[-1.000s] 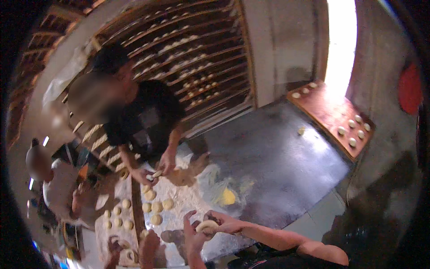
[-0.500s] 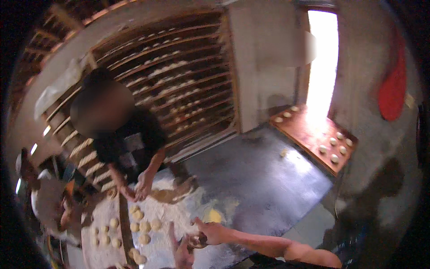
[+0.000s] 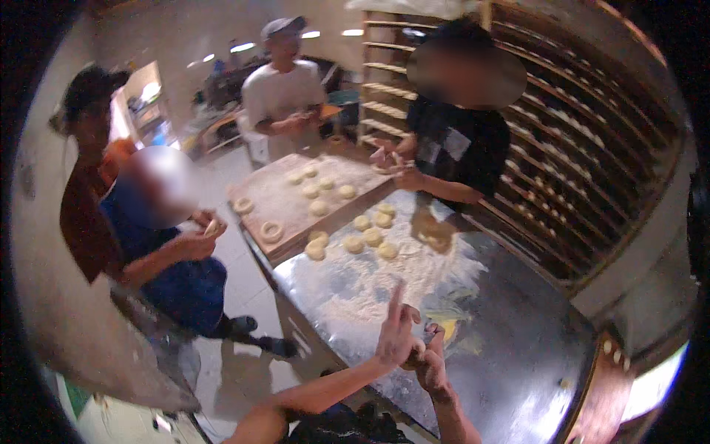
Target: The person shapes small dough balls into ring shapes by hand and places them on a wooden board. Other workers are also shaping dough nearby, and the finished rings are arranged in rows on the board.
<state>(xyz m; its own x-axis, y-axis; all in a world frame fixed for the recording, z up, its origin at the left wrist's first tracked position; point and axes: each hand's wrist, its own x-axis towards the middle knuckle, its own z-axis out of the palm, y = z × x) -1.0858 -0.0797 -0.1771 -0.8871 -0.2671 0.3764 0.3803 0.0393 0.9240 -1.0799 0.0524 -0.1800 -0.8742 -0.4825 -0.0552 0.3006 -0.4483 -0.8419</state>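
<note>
Bakery: floured table (image 3: 510,325), dough rounds (image 3: 353,244)

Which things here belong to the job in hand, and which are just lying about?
Likely in use:
left hand, right hand (contents unclear)
dough pieces
pale powder
dough rings
board
metal table

Likely lying about:
pale sheeting up high
background clutter, too blurred to name

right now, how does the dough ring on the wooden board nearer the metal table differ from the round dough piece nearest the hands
The dough ring has an open middle; the round piece shows no hole. The dough ring lies on the wooden board, the round piece on the metal table. The dough ring sits by itself; the round piece belongs to a loose cluster. Both are pale.
</note>
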